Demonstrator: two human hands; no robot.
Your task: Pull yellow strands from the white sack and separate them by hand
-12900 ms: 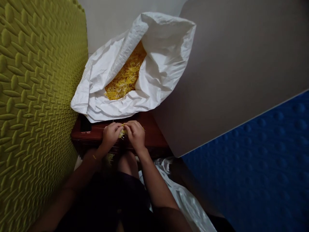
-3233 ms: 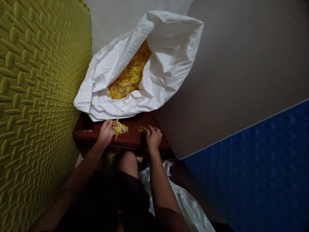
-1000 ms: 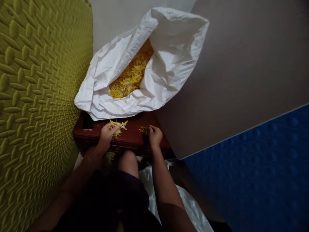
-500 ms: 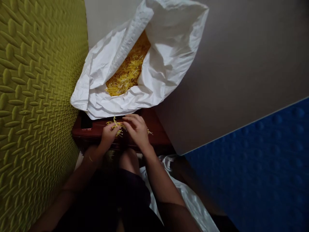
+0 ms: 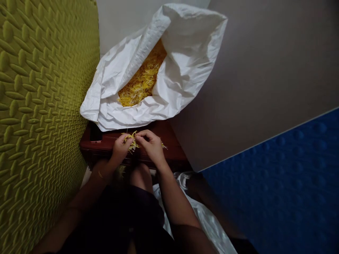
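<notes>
A small bunch of thin yellow strands point(image 5: 131, 141) is pinched between my two hands over a low dark red wooden stool point(image 5: 169, 137). My left hand point(image 5: 119, 150) is closed on the bunch from the left. Fingers of my right hand point(image 5: 152, 146) are pinched on the same bunch from the right. A few loose strands point(image 5: 163, 145) lie on the stool by my right hand. Behind the stool a big white sack point(image 5: 182, 60) lies open, filled with more yellow strands point(image 5: 143, 83).
A yellow-green embossed foam mat point(image 5: 39, 106) stands as a wall on the left. A blue dotted foam mat point(image 5: 286, 183) covers the floor at the right, beside bare grey floor point(image 5: 265, 70). White plastic sheeting point(image 5: 203, 218) lies by my right leg. My knee point(image 5: 140, 176) is under the stool's edge.
My right hand left the loose strands at the stool's right and came over to join my left hand on the bunch. The left hand stayed put.
</notes>
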